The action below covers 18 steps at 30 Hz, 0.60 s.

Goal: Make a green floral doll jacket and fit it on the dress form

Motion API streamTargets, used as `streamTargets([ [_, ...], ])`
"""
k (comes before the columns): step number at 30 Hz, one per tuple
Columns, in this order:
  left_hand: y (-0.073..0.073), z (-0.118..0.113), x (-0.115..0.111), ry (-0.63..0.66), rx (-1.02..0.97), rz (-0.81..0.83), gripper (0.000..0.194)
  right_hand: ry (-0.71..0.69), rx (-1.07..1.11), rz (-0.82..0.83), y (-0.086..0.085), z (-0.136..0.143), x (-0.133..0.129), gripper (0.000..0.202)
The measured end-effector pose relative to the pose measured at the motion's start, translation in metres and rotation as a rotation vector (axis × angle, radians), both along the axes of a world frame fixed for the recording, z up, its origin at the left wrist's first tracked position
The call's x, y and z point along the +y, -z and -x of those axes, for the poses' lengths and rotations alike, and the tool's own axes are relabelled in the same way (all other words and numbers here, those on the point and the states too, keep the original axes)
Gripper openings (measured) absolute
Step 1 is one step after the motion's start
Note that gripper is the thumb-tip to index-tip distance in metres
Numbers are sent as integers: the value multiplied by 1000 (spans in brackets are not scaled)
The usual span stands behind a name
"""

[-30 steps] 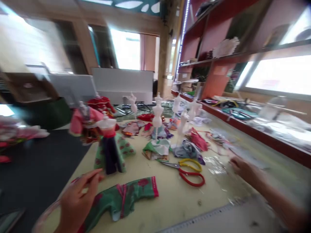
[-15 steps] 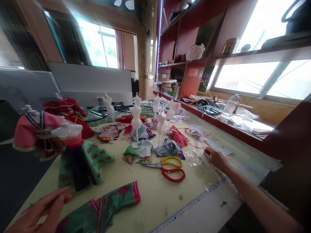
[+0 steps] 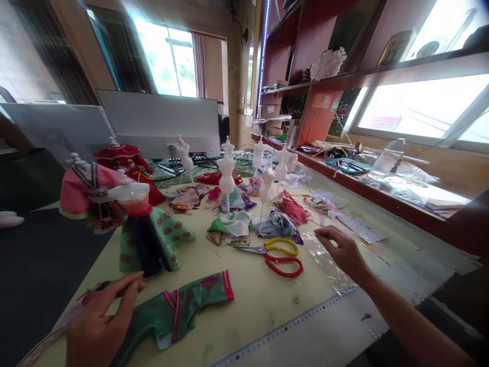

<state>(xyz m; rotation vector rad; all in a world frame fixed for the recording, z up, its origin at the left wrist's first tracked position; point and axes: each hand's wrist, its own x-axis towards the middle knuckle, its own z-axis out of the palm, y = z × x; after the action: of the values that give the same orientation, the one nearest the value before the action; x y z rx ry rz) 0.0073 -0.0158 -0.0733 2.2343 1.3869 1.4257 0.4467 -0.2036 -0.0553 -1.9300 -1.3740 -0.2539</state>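
My left hand (image 3: 107, 313) is at the lower left with thumb and fingers pinched; what they hold, if anything, I cannot make out. Just beside it lies a small green doll jacket (image 3: 187, 308) with dark red flowers and pink trim. My right hand (image 3: 346, 255) is over a clear plastic bag (image 3: 324, 262), its fingertips also pinched together, and any small item in them is hidden. Between the hands rest scissors (image 3: 284, 257) with one yellow and one red handle. A small round piece (image 3: 296, 299) lies below the scissors.
Dressed mini mannequins stand at left, one in a pink top (image 3: 91, 186), one in a red robe (image 3: 124, 160), one with a green flowered skirt (image 3: 168, 229). Several bare white mannequins (image 3: 227, 176) stand among fabric scraps (image 3: 233, 224). A ruler (image 3: 282, 336) edges the front.
The view has turned left, so things sit farther right. My left hand is higher and more to the right in the picture. My right hand has shifted left relative to the plastic bag.
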Motion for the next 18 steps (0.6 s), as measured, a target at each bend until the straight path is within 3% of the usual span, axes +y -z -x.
streamTargets([
  [4,-4,-4,-4,57,111,-70,22,-366,130,-53,-7,80,11,11],
  [8,-4,-13,-17,166,92,-52,19,-549,194,-86,-7,137,16,10],
  [11,-9,-30,-39,345,68,3,16,-650,239,-117,-7,161,20,12],
  [15,-21,-57,-72,659,41,228,16,-721,234,-198,-5,183,27,15],
  [18,-27,-71,-90,801,-12,492,20,-746,182,-231,1,196,27,19],
])
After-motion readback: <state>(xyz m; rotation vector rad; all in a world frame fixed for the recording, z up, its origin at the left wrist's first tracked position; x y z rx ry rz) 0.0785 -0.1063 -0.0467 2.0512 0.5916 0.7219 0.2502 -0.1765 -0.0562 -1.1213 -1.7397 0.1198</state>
